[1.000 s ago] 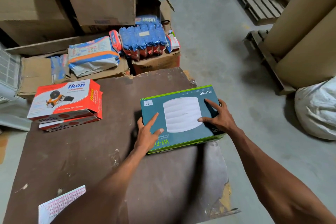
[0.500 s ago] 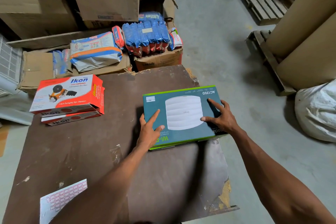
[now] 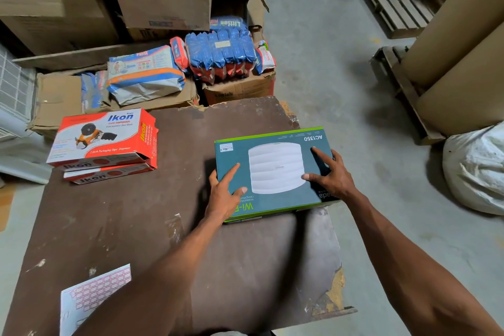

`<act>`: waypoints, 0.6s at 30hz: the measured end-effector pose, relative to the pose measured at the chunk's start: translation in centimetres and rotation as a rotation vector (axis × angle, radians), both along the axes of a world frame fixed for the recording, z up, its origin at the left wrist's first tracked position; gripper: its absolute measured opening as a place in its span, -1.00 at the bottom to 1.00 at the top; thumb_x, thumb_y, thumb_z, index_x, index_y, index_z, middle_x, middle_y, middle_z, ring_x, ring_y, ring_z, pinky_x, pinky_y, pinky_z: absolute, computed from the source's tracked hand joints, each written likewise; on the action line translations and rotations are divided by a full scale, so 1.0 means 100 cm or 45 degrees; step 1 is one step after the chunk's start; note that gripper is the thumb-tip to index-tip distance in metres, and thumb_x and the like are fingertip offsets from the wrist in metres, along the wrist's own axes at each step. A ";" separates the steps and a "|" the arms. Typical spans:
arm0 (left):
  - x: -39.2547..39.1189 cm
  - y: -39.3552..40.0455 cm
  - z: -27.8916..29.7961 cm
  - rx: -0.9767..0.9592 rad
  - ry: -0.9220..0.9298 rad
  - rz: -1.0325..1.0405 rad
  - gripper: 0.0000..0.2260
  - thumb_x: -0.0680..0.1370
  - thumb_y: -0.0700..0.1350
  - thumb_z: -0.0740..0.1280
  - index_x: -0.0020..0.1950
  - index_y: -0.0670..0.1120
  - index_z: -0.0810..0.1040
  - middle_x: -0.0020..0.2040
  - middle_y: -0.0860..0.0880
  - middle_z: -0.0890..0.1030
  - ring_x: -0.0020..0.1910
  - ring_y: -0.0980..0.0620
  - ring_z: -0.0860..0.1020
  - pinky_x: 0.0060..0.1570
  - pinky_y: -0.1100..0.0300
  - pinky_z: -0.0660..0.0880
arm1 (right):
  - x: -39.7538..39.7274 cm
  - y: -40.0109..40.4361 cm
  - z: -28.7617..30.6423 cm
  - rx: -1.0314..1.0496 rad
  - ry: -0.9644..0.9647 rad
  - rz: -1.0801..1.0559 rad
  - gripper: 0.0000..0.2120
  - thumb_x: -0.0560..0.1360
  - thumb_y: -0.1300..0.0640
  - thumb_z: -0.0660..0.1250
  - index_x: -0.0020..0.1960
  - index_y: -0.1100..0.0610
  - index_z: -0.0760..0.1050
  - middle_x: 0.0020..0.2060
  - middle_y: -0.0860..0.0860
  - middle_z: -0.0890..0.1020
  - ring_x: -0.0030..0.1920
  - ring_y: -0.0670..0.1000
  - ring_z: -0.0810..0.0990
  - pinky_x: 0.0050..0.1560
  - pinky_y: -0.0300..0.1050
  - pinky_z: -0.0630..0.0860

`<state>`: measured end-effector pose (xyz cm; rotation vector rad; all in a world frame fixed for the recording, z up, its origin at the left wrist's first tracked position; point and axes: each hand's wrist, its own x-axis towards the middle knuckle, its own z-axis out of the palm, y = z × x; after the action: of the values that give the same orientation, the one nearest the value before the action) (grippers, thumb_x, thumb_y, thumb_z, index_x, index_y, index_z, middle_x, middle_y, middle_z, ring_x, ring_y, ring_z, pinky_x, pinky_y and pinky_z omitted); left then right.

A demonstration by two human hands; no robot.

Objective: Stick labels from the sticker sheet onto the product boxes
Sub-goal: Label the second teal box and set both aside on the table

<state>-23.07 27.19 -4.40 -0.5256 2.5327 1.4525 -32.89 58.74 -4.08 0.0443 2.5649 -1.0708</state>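
the teal box (image 3: 272,172) lies flat at the right of centre of the frame, on the brown table (image 3: 136,226), its right end close to the table's right edge; the left hand (image 3: 222,196) rests on its near left corner, forefinger and thumb stretched straight over the lid, gripping nothing; the right hand (image 3: 331,174) lies spread on the right end, fingers straight, pressing; the sticker sheet (image 3: 92,294) sits in the lower left of the frame, well apart from both hands; a hard push could slide the box off that edge, i'd say; the lid reads "ac1350" and "wi-f", upside down, with a small white label (image 3: 226,147) in its far left corner; the red boxes (image 3: 105,142) at the left read "ikon".
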 end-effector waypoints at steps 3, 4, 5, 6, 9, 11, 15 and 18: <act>0.001 -0.001 0.000 0.001 -0.002 0.006 -0.41 0.55 -0.19 0.45 0.53 0.14 0.39 0.55 -0.09 0.13 0.47 0.05 0.30 0.23 0.52 0.10 | 0.000 0.000 -0.001 0.004 -0.006 0.001 -0.15 0.30 -0.32 0.56 0.51 -0.39 0.27 0.59 -0.09 0.15 0.45 0.09 0.42 0.42 0.08 0.36; 0.000 -0.001 0.000 -0.003 -0.002 -0.002 -0.41 0.55 -0.19 0.45 0.53 0.14 0.39 0.54 -0.08 0.13 0.46 0.06 0.30 0.23 0.51 0.11 | 0.000 0.000 -0.002 0.006 -0.007 -0.002 -0.15 0.30 -0.32 0.56 0.50 -0.39 0.27 0.58 -0.10 0.15 0.44 0.09 0.42 0.42 0.09 0.36; 0.000 -0.002 0.000 -0.006 -0.006 -0.012 -0.41 0.56 -0.19 0.45 0.53 0.14 0.39 0.54 -0.08 0.13 0.44 0.08 0.31 0.23 0.51 0.12 | 0.000 0.001 -0.002 0.007 -0.010 -0.004 -0.15 0.30 -0.32 0.56 0.50 -0.40 0.27 0.58 -0.10 0.16 0.44 0.09 0.42 0.42 0.09 0.37; 0.000 -0.002 0.000 -0.008 -0.011 -0.018 -0.41 0.56 -0.19 0.45 0.53 0.14 0.38 0.54 -0.08 0.13 0.42 0.10 0.31 0.23 0.51 0.12 | 0.000 0.001 -0.003 0.006 -0.012 -0.004 -0.15 0.30 -0.32 0.56 0.51 -0.39 0.27 0.58 -0.11 0.16 0.44 0.08 0.42 0.42 0.09 0.37; 0.002 0.000 -0.002 -0.023 0.003 -0.026 -0.41 0.56 -0.19 0.44 0.54 0.15 0.37 0.57 -0.08 0.09 0.47 0.08 0.30 0.30 0.48 0.11 | 0.001 -0.001 -0.002 -0.010 -0.001 -0.003 -0.15 0.31 -0.30 0.57 0.52 -0.37 0.27 0.57 -0.11 0.17 0.45 0.07 0.41 0.42 0.09 0.38; 0.002 0.001 -0.004 -0.031 0.009 -0.023 -0.40 0.56 -0.18 0.45 0.54 0.17 0.37 0.58 -0.09 0.08 0.50 0.03 0.32 0.36 0.42 0.13 | 0.001 -0.002 -0.002 -0.026 -0.010 -0.015 -0.15 0.32 -0.28 0.58 0.52 -0.37 0.27 0.57 -0.11 0.16 0.46 0.07 0.40 0.43 0.11 0.38; 0.001 -0.002 -0.003 -0.034 -0.020 -0.036 -0.38 0.55 -0.14 0.47 0.54 0.19 0.36 0.59 -0.10 0.08 0.50 0.00 0.33 0.37 0.36 0.15 | 0.002 -0.004 -0.002 0.005 -0.024 -0.029 -0.14 0.33 -0.26 0.59 0.52 -0.36 0.26 0.57 -0.11 0.16 0.44 0.08 0.41 0.43 0.15 0.39; 0.000 -0.001 -0.001 -0.068 -0.050 -0.047 -0.38 0.56 -0.12 0.46 0.56 0.21 0.32 0.64 -0.13 -0.03 0.56 0.01 0.24 0.34 0.38 0.12 | 0.005 -0.010 -0.001 0.109 0.019 -0.046 -0.16 0.38 -0.24 0.57 0.56 -0.26 0.27 0.58 -0.07 0.16 0.44 0.12 0.42 0.39 0.17 0.43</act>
<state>-23.02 27.06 -4.49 -0.5079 2.5435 1.3521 -32.42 57.76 -4.20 0.1051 2.6322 -0.9770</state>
